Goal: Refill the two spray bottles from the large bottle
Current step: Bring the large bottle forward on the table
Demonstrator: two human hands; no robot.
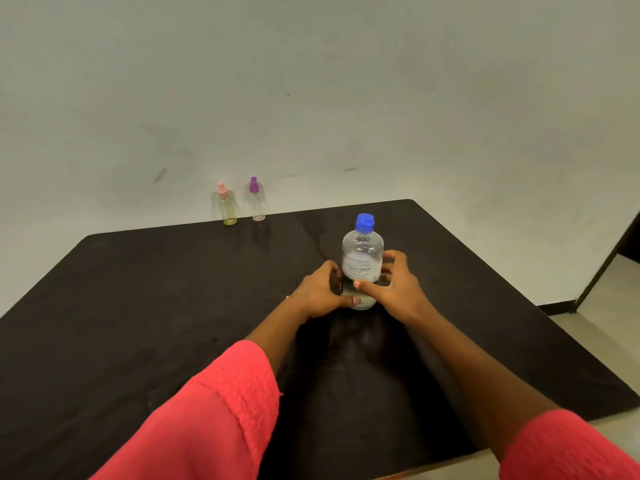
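Bottle (362, 252) upright on tabletop (138, 306), blue cap (364, 223) on, left hand (320, 294) gripping it, right hand (398, 289) apparently too, label (360, 268) print illegible

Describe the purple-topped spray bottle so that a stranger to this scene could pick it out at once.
Look to the far edge of the black table, against the pale wall, beyond the large bottle. Two small clear spray bottles stand there side by side. It is the purple-topped bottle on the right; its pink-topped neighbour looks yellowish.

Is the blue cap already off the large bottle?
No, the blue cap sits on the neck of the large bottle, which stands upright on the table.
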